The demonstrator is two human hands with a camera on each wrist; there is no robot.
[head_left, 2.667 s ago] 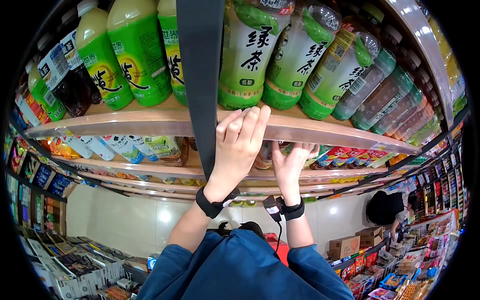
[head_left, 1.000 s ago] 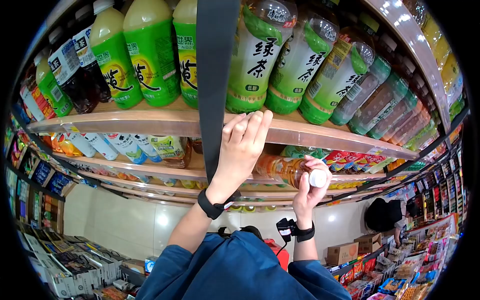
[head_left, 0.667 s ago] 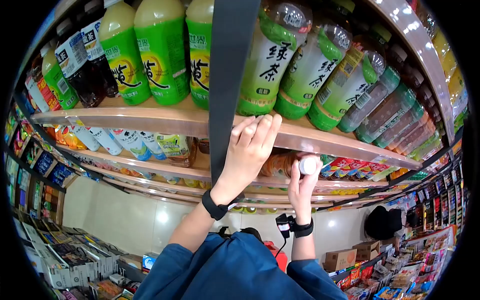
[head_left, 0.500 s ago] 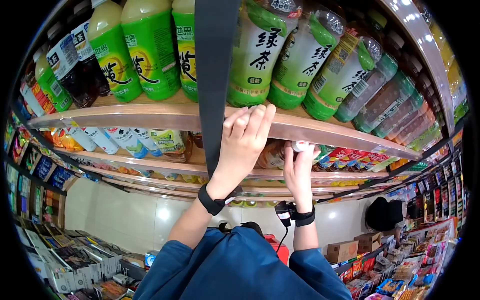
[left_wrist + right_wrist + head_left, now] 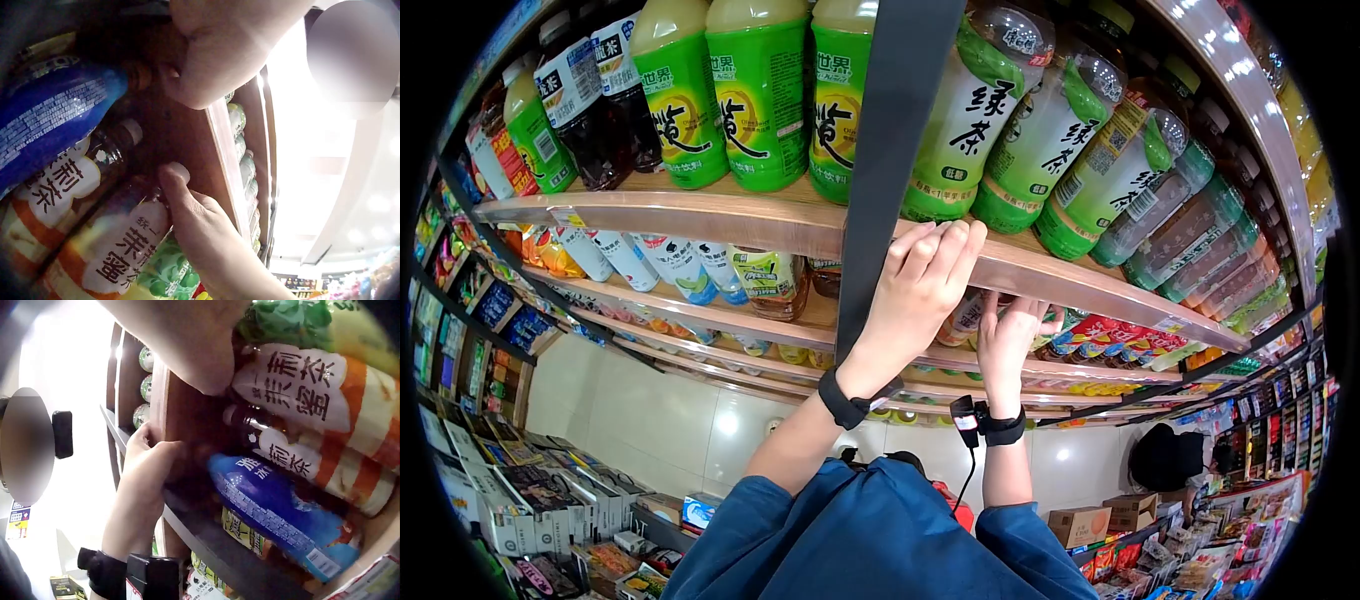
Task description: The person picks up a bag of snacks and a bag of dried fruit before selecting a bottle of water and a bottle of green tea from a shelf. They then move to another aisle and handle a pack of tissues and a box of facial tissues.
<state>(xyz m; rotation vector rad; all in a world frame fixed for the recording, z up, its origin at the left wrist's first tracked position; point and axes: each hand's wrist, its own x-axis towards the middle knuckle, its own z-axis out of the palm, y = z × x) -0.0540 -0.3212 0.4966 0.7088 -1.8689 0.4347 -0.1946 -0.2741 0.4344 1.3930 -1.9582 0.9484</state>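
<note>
My left hand (image 5: 925, 292) grips the front edge of the upper shelf (image 5: 1020, 268) beside a dark upright post (image 5: 888, 150); in the right wrist view this hand (image 5: 147, 478) has its fingers over the board. Lower down, my right hand (image 5: 1006, 350) reaches under that board. The left wrist view shows my right hand's (image 5: 212, 240) thumb against the neck and white cap of a tea bottle (image 5: 128, 250) with an orange and white label; its other fingers are hidden behind the bottle. A similar tea bottle (image 5: 53, 190) and a blue bottle (image 5: 56, 115) stand beside it.
Large green-labelled bottles (image 5: 970, 120) line the upper shelf right of the post, yellow-green drinks (image 5: 760, 110) left of it. Red-labelled packs (image 5: 1115, 335) sit on the lower shelf. Behind are cartons (image 5: 1080, 525) and a crouching person (image 5: 1168, 455).
An orange bottle tilted out in my right hand has gone back and upright under the upper board, its cap now hidden from the head view. My left hand stays on the shelf edge.
</note>
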